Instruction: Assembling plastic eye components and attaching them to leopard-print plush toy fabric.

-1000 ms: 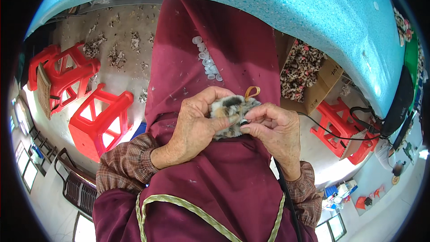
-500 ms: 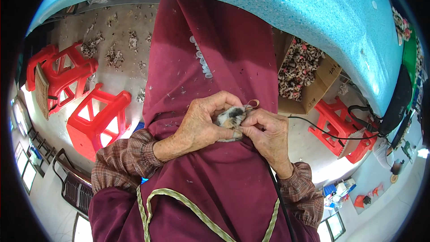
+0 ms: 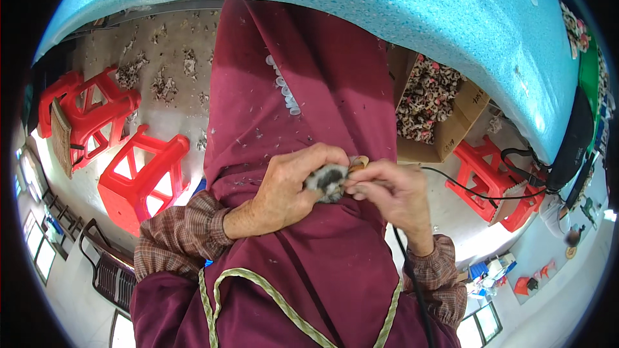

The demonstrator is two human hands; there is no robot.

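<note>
Over the lap of a maroon apron (image 3: 271,212), my left hand (image 3: 284,187) is closed round a small furry piece (image 3: 332,180) in white, black and tan. Its fingers and thumb cover much of the piece, so I cannot tell what it is. My right hand (image 3: 390,190) is at the piece's right side, thumb and fingers pinched on a small tan strip (image 3: 358,163) that curls up from the edge. Those fingertips are slightly blurred. A row of small clear plastic caps (image 3: 287,93) lies in an apron fold beyond my hands.
A speckled blue table (image 3: 361,6) curves across the far side. Under its right part stands a cardboard box (image 3: 464,119) full of small furry pieces. Red stools (image 3: 138,177) flank me, and a black cable (image 3: 412,270) hangs by my right arm. Scraps (image 3: 164,84) litter the floor.
My right hand has shifted slightly right and its fingers have opened out somewhat. The furry piece has turned in my left hand, showing more of its dark patch.
</note>
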